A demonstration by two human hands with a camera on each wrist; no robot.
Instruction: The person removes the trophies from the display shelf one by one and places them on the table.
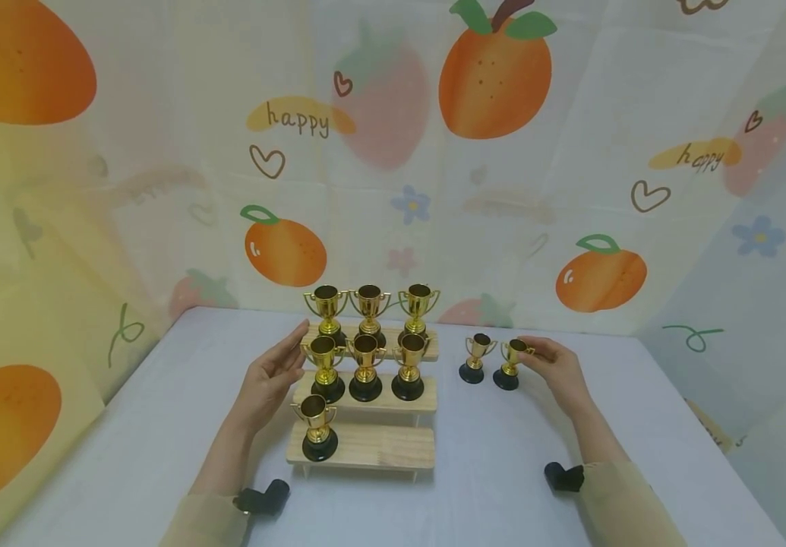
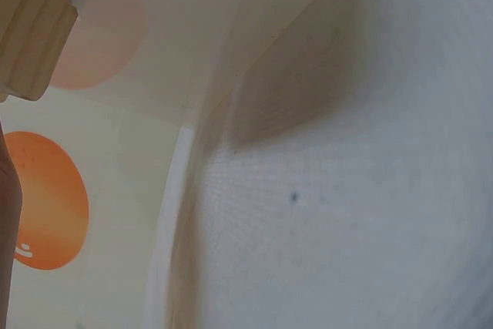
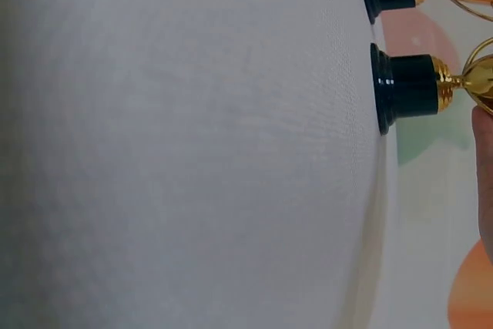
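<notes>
A three-step wooden display stand [image 1: 393, 447] carries small gold trophies on black bases: three on the top step, three on the middle, and one trophy [image 1: 319, 429] at the left of the lowest. My left hand [image 1: 268, 380] is at the stand's left side, fingers extended along the upper steps. In the left wrist view only a wooden step end [image 2: 31, 28] and a sliver of the hand show. My right hand [image 1: 560, 372] pinches the cup of a trophy [image 1: 507, 366] to the right of the stand. Its black base [image 3: 408, 85] is upright at the tabletop.
Another trophy [image 1: 477, 358] stands upright just left of the pinched one, between it and the stand. A white cloth covers the table [image 1: 502, 471]. Behind it hangs a curtain [image 1: 393, 228] printed with fruit.
</notes>
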